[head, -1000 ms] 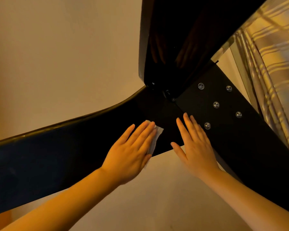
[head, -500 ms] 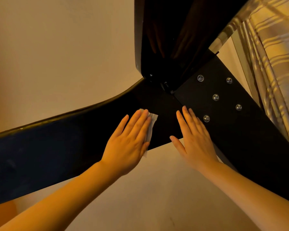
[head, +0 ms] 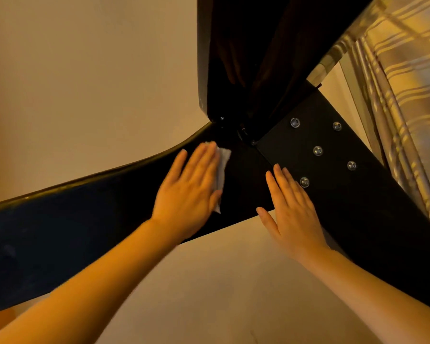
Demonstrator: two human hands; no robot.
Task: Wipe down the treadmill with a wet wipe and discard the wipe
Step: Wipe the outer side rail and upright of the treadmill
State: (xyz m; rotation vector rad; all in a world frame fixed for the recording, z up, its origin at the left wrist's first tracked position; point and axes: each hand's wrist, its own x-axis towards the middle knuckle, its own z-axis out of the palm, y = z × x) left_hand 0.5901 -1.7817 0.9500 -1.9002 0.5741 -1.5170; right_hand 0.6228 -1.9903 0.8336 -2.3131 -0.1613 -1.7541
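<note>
1. Because wiping needs broad contact, the left hand (head: 189, 192) lies flat, fingers straight, pressing the wipe (head: 222, 170) onto the treadmill (head: 85, 219) arm.
2. At 3 o'clock of the wipe, the right hand (head: 293, 214) rests open-fingered beside the bolts (head: 317, 150), probably bracing.

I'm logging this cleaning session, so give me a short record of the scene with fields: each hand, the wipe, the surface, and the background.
left hand: flat, fingers straight, pressing the wipe onto the frame
right hand: flat on the frame, holding nothing
wet wipe: white, mostly under the left hand
treadmill frame: black, with a bolted plate
bolts: five, silver
background: striped curtain at right
</note>
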